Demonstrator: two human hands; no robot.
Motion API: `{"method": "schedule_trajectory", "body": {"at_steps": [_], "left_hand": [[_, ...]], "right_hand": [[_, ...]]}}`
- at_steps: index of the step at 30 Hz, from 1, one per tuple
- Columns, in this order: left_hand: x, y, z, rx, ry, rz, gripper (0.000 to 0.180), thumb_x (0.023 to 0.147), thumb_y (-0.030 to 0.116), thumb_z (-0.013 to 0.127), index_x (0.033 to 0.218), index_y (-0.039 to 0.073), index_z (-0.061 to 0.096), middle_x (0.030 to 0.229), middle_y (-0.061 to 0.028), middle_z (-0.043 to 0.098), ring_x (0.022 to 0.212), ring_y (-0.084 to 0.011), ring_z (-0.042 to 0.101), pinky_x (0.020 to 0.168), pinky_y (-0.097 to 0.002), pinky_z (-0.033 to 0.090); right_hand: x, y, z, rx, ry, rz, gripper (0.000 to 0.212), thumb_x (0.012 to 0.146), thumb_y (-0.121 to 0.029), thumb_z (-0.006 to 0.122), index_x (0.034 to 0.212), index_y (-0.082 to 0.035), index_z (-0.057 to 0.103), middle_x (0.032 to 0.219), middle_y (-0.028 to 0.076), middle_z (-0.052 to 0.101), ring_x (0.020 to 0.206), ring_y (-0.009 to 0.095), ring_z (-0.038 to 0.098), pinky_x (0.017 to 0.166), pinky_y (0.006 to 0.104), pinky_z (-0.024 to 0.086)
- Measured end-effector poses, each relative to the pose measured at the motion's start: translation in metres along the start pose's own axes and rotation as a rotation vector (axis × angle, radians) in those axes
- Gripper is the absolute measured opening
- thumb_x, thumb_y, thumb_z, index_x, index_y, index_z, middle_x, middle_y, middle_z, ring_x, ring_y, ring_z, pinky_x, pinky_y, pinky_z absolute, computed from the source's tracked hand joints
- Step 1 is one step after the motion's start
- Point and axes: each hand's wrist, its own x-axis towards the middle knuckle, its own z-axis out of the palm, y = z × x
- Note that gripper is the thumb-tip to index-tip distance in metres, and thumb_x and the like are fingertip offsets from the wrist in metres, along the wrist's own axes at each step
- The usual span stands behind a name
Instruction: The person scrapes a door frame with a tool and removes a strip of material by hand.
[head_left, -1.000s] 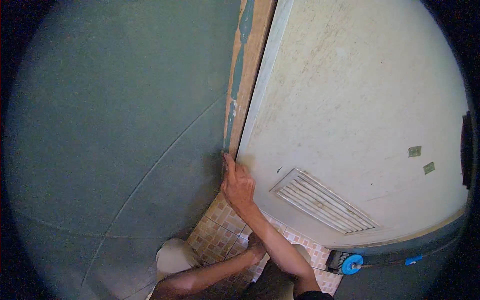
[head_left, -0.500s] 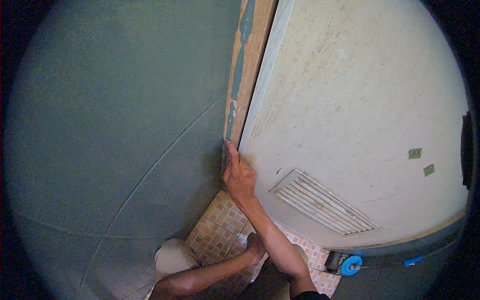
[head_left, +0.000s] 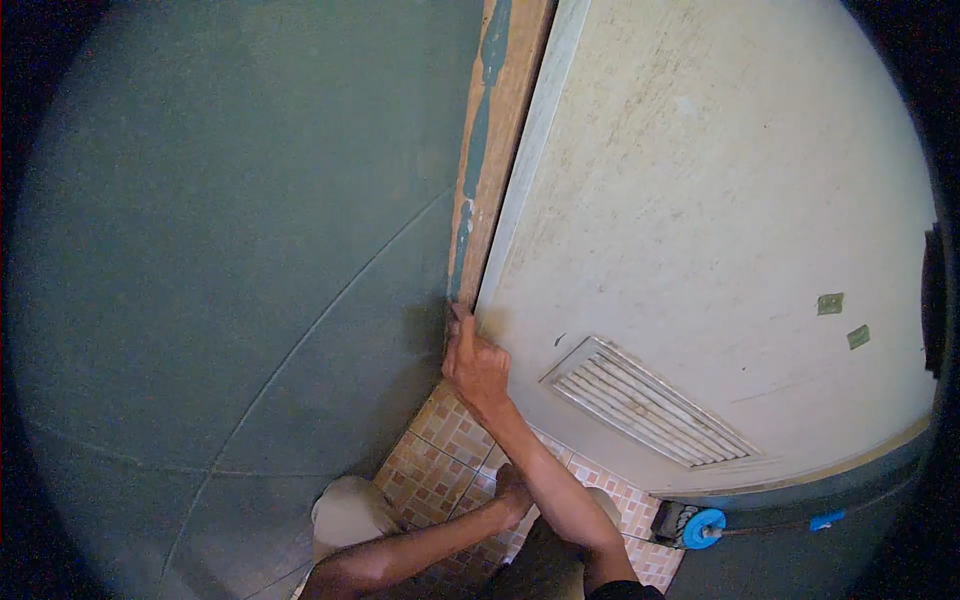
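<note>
A wooden door frame strip (head_left: 512,90), bare brown with ragged patches of green paint, runs down between the green wall (head_left: 250,200) and the off-white door (head_left: 700,200). At the strip's lower visible part, my right hand (head_left: 478,372) is closed, its fingertips pressed against the wood. Whatever those fingers may pinch is too small to make out. Lower down, my left hand (head_left: 510,492) is curled between my knees, partly covered by my right forearm. I cannot make out what it holds, if anything.
A slatted vent (head_left: 650,405) is set low in the door. Tan patterned floor tiles (head_left: 440,430) show beneath my arms. To the lower right lie a blue round disc (head_left: 704,529) and a dark object beside it. Two small green patches (head_left: 830,304) mark the door.
My right hand has slid slightly down along the wooden strip, its fingers now more bent. The left hand stays in about the same place.
</note>
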Motion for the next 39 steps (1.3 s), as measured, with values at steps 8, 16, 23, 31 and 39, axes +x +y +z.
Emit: {"method": "schedule_trajectory", "body": {"at_steps": [8, 16, 23, 31, 39], "left_hand": [[0.013, -0.026, 0.002, 0.406, -0.116, -0.005, 0.031, 0.093, 0.024, 0.048, 0.095, -0.005, 0.059, 0.088, -0.0074, 0.061, 0.084, -0.0207, 0.058, 0.073, -0.0364, 0.046], [0.000, -0.011, 0.003, 0.161, -0.046, 0.062, 0.030, 0.092, 0.028, 0.053, 0.096, -0.001, 0.058, 0.087, -0.0070, 0.061, 0.080, -0.0167, 0.056, 0.069, -0.0352, 0.046], [0.002, -0.012, 0.004, -0.109, 0.032, -0.044, 0.033, 0.089, 0.031, 0.058, 0.094, -0.002, 0.057, 0.089, -0.0070, 0.061, 0.080, -0.0156, 0.055, 0.069, -0.0360, 0.046], [0.012, -0.027, 0.002, 0.114, -0.089, -0.024, 0.034, 0.087, 0.034, 0.058, 0.101, 0.003, 0.054, 0.103, -0.0141, 0.057, 0.098, -0.0274, 0.050, 0.091, -0.0420, 0.040], [0.004, -0.018, -0.001, 0.201, -0.091, 0.088, 0.030, 0.089, 0.029, 0.057, 0.099, 0.000, 0.059, 0.092, -0.0053, 0.061, 0.084, -0.0151, 0.056, 0.071, -0.0346, 0.046]], "right_hand": [[0.020, 0.001, 0.001, 0.067, 0.205, -0.017, 0.044, 0.083, -0.011, 0.059, 0.127, -0.013, 0.052, 0.055, 0.006, 0.057, 0.041, 0.023, 0.055, 0.041, 0.0407, 0.044], [-0.010, 0.011, 0.019, -0.114, -0.073, -0.072, 0.043, 0.080, -0.010, 0.058, 0.122, -0.008, 0.052, 0.061, 0.011, 0.060, 0.049, 0.030, 0.059, 0.044, 0.0439, 0.046], [-0.001, -0.001, 0.006, -0.030, -0.230, 0.098, 0.032, 0.088, -0.012, 0.055, 0.119, -0.005, 0.049, 0.070, 0.015, 0.063, 0.055, 0.033, 0.061, 0.047, 0.0454, 0.048], [0.011, 0.005, 0.000, 0.023, 0.039, -0.031, 0.037, 0.084, -0.010, 0.058, 0.121, -0.009, 0.052, 0.073, 0.011, 0.063, 0.057, 0.029, 0.061, 0.048, 0.0418, 0.048], [-0.005, 0.002, 0.012, -0.099, -0.064, -0.001, 0.040, 0.084, -0.017, 0.059, 0.123, -0.012, 0.052, 0.067, 0.011, 0.063, 0.053, 0.031, 0.061, 0.048, 0.0454, 0.046]]}}
